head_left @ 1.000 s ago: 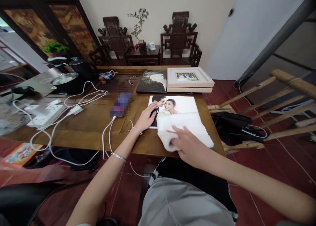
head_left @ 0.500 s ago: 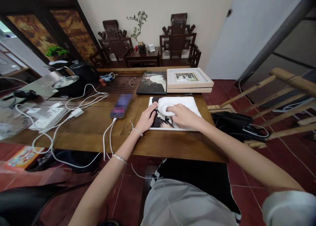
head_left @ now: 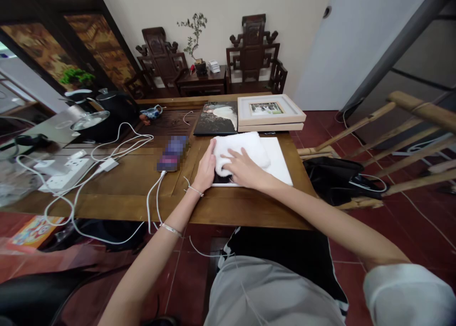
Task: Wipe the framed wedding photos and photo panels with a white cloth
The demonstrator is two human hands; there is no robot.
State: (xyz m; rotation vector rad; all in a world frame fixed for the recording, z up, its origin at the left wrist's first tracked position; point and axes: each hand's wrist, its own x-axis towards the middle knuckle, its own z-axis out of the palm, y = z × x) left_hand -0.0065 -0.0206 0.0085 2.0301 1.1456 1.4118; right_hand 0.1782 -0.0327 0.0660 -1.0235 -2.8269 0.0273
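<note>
Right grip (head_left: 242,168), fingers apart, rests on white cloth (head_left: 244,141) over photo (head_left: 282,163) near front-right corner of counter (head_left: 245,206); left grip (head_left: 204,172), unclosed, touches photo's left side.

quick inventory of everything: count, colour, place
table: 1, brown, centre
photo panel: 1, mostly white, on table
cloth: 1, white, on photo panel
second panel: 1, dark, beyond cloth
frames: 2, pale, beside second panel
phone: 1, purplish, on table
cables: several, white, left
power strip: 1, white, left
pot: 1, black, far left
kettle: 1, black, behind pot
carved chairs: 2, brown, by wall
potted tree: 1, green, between chairs
bag: 1, black, right
left hand: 1, bare, beside cloth
right hand: 1, bare, on cloth
</note>
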